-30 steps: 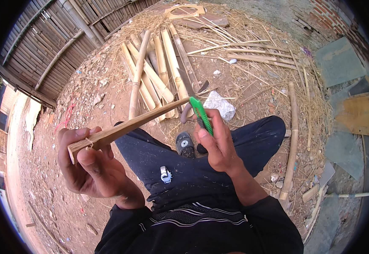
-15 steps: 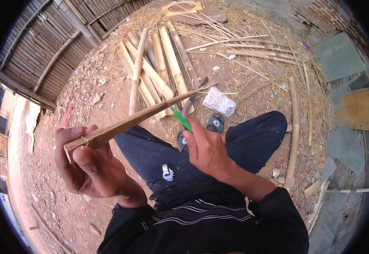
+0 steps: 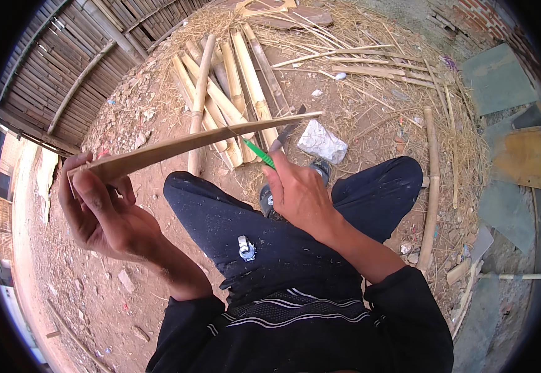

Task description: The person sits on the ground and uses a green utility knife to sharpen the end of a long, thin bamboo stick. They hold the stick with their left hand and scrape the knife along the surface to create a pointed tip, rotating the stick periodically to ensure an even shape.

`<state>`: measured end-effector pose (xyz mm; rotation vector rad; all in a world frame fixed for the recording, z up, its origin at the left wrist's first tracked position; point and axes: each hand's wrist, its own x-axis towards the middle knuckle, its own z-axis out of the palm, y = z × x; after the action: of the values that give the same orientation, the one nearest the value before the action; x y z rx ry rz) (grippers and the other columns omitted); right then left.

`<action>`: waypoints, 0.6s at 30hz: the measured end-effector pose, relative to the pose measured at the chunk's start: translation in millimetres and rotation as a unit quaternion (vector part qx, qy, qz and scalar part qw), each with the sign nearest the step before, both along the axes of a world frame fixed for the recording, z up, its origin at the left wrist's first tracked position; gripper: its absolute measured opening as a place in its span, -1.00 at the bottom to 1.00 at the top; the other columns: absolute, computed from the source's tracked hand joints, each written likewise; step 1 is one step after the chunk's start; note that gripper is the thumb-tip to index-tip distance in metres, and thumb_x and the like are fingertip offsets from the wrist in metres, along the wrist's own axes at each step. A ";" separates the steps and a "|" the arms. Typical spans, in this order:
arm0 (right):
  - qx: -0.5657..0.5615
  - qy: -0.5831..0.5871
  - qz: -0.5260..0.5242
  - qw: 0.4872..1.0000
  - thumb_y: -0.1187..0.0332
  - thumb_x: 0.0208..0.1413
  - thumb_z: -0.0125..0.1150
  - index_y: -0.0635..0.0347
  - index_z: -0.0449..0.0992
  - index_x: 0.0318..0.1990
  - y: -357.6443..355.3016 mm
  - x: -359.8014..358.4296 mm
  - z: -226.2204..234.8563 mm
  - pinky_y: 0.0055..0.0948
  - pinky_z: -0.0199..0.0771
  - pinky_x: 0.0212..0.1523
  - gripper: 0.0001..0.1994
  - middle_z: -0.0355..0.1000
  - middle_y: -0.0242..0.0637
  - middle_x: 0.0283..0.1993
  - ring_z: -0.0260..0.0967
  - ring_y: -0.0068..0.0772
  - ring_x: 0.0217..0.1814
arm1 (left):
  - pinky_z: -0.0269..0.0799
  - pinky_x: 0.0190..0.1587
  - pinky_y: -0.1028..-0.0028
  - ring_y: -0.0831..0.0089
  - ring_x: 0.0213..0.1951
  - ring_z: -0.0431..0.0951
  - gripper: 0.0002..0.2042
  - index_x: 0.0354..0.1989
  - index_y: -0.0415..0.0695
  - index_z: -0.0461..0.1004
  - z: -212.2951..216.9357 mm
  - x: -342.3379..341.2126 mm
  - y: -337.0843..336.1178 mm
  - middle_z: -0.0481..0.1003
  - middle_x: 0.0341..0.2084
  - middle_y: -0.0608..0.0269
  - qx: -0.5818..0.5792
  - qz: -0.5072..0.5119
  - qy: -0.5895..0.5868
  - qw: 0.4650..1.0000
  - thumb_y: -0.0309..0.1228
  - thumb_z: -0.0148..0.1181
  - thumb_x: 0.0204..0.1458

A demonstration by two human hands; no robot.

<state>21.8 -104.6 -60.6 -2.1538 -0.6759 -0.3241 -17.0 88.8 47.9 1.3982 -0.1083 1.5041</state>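
My left hand [image 3: 106, 211] grips the bamboo strip [image 3: 190, 144]; my right hand [image 3: 298, 196] clenches a green-handled knife [image 3: 259, 153] toward eleven o'clock. I judge the blade could slip along the strip toward my left fingers [image 3: 90, 196].

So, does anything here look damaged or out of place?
Nothing stands out. The left hand holds a whole bamboo strip, the right hand a green-handled knife; bamboo poles lie heaped on straw-strewn dirt.

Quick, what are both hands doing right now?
Left hand: closed on the end of a bamboo strip.
Right hand: closed on a green-handled knife.
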 end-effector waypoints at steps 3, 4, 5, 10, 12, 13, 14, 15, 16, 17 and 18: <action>-0.004 -0.034 0.003 0.999 0.38 0.16 0.04 0.29 0.28 -0.26 15.7 -12.0 17.8 -0.14 0.37 -0.63 -0.85 0.37 -0.03 -0.62 0.38 0.03 -0.63 | -0.02 -0.68 0.69 0.71 -0.68 0.20 -0.76 -0.18 -0.35 0.45 3.1 -2.0 2.4 0.46 -0.54 0.22 0.012 0.001 0.034 0.999 -0.38 0.07 0.17; -0.001 -0.045 0.009 0.999 0.39 0.16 0.04 0.29 0.28 -0.26 20.4 -15.4 22.8 -0.15 0.38 -0.63 -0.85 0.37 -0.04 -0.62 0.38 0.02 -0.63 | -0.03 -0.70 0.69 0.70 -0.70 0.21 -0.76 -0.18 -0.35 0.45 3.6 -0.8 3.2 0.49 -0.51 0.17 0.018 0.003 0.033 0.999 -0.37 0.08 0.16; 0.037 -0.107 0.014 0.993 0.39 0.18 0.01 0.29 0.28 -0.26 24.4 -14.9 26.4 -0.16 0.37 -0.64 -0.86 0.36 -0.03 -0.63 0.37 0.01 -0.65 | -0.03 -0.69 0.70 0.70 -0.70 0.21 -0.75 -0.18 -0.35 0.44 3.8 -0.2 0.5 0.47 -0.54 0.16 0.016 0.014 0.020 1.000 -0.36 0.09 0.16; -0.072 0.075 -0.064 0.993 0.40 0.20 -0.02 0.34 0.28 -0.18 -7.4 19.4 -23.5 -0.05 0.34 -0.59 -0.83 0.37 0.04 -0.58 0.37 0.13 -0.59 | 0.01 -0.71 0.69 0.63 -0.68 0.28 -0.69 -0.16 -0.37 0.42 0.5 -8.9 -1.4 0.47 -0.47 0.06 0.042 -0.030 0.029 0.998 -0.30 0.11 0.15; -0.048 0.088 -0.043 0.994 0.42 0.20 -0.02 0.36 0.28 -0.15 -12.3 20.9 -16.5 -0.02 0.33 -0.55 -0.82 0.38 0.05 -0.56 0.37 0.18 -0.56 | 0.03 -0.72 0.69 0.58 -0.64 0.37 -0.67 -0.14 -0.37 0.41 -3.2 -6.2 -4.1 0.47 -0.45 0.05 0.031 -0.028 0.010 0.999 -0.28 0.12 0.14; 0.007 0.070 -0.003 0.998 0.42 0.20 -0.02 0.37 0.29 -0.14 -3.1 8.5 1.1 -0.01 0.32 -0.54 -0.82 0.38 0.05 -0.56 0.37 0.20 -0.54 | 0.08 -0.73 0.70 0.46 -0.52 0.50 -0.64 -0.12 -0.37 0.39 -5.2 -5.0 -7.1 0.47 -0.37 0.01 0.013 0.008 -0.002 1.000 -0.26 0.13 0.14; 0.061 0.057 0.029 0.996 0.43 0.20 -0.02 0.37 0.29 -0.13 2.8 -6.3 13.3 0.00 0.32 -0.52 -0.82 0.38 0.05 -0.55 0.37 0.23 -0.53 | 0.10 -0.73 0.70 0.43 -0.49 0.51 -0.65 -0.12 -0.37 0.39 -7.4 -7.8 -4.4 0.46 -0.35 0.00 0.019 -0.009 0.012 1.000 -0.26 0.13 0.14; 0.098 0.015 0.040 0.994 0.43 0.20 -0.02 0.36 0.29 -0.13 6.4 -12.2 20.3 -0.02 0.32 -0.52 -0.82 0.38 0.04 -0.55 0.37 0.21 -0.53 | 0.11 -0.74 0.70 0.41 -0.46 0.53 -0.65 -0.12 -0.37 0.39 -7.5 -9.0 0.0 0.46 -0.32 0.00 0.026 -0.025 0.019 0.999 -0.27 0.12 0.14; 0.135 -0.027 0.050 0.989 0.43 0.19 -0.01 0.35 0.29 -0.12 9.5 -16.9 25.5 -0.03 0.32 -0.52 -0.82 0.38 0.04 -0.55 0.37 0.20 -0.52 | 0.12 -0.74 0.70 0.39 -0.43 0.55 -0.65 -0.12 -0.37 0.39 -7.4 -8.9 3.1 0.45 -0.30 0.00 0.033 -0.041 0.025 0.998 -0.27 0.12 0.15; 0.172 -0.070 0.061 0.981 0.43 0.19 0.00 0.33 0.29 -0.12 11.4 -19.8 27.0 -0.05 0.32 -0.52 -0.82 0.38 0.04 -0.55 0.38 0.19 -0.52 | 0.11 -0.74 0.70 0.40 -0.43 0.54 -0.65 -0.11 -0.37 0.38 -7.4 -7.2 4.3 0.44 -0.28 -0.01 0.030 -0.042 0.022 0.998 -0.27 0.11 0.15; 0.147 -0.032 0.055 0.987 0.42 0.19 0.01 0.33 0.29 -0.12 7.3 -21.9 25.6 -0.07 0.33 -0.52 -0.82 0.38 0.04 -0.55 0.38 0.17 -0.52 | 0.11 -0.74 0.71 0.40 -0.44 0.54 -0.65 -0.10 -0.37 0.37 -7.8 -6.4 5.9 0.43 -0.27 -0.01 0.026 -0.041 0.020 0.999 -0.28 0.11 0.15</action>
<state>-0.2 -97.3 -35.0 -1.8248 -0.7311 -0.4084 -23.4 94.7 40.2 1.4482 -0.1798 1.4132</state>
